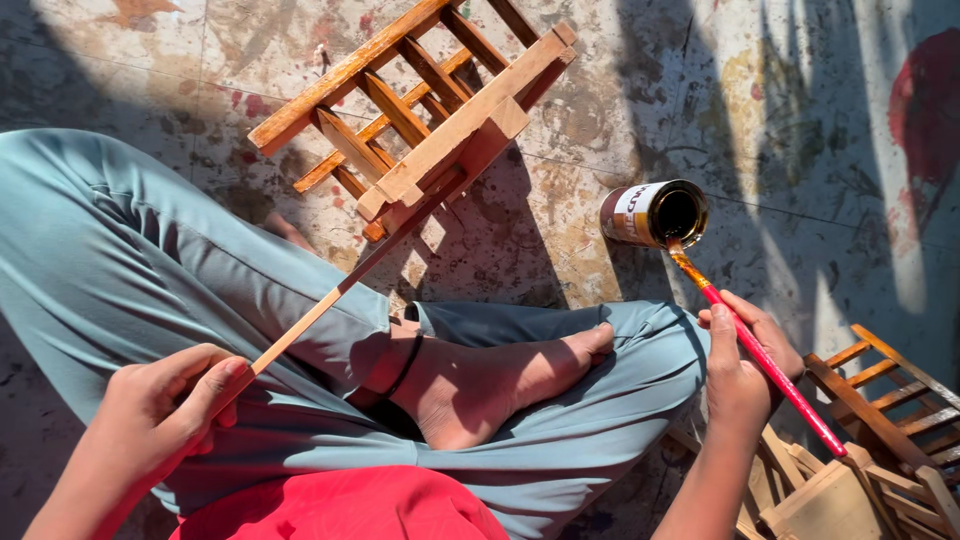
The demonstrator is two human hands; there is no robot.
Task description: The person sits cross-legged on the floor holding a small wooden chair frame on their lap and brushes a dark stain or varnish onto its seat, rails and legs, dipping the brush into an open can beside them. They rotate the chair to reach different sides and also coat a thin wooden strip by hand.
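Paint-spattered concrete floor (560, 215) fills the background, striped by sunlight and long shadows. One small wooden rack (415, 110) of slats is seen at the top, raised on the end of one thin wooden stick (330, 300). One open tin can (655, 213) of dark liquid is set on the floor to the right of it, well apart from the rack. One red-handled brush (755, 350) is counted, its bristle end dipped at the can's mouth. More unfinished wooden pieces (860, 450) are piled at the lower right; their number cannot be told, since they are cut off by the frame edge. Crossed legs in grey-blue trousers (120, 260) and one bare foot (490, 385) are seen between the hands.

The stick's near end is pinched by the closed fingers of the left hand (165, 410). The brush handle is gripped by the right hand (745, 365), fingers curled narrowly around it.
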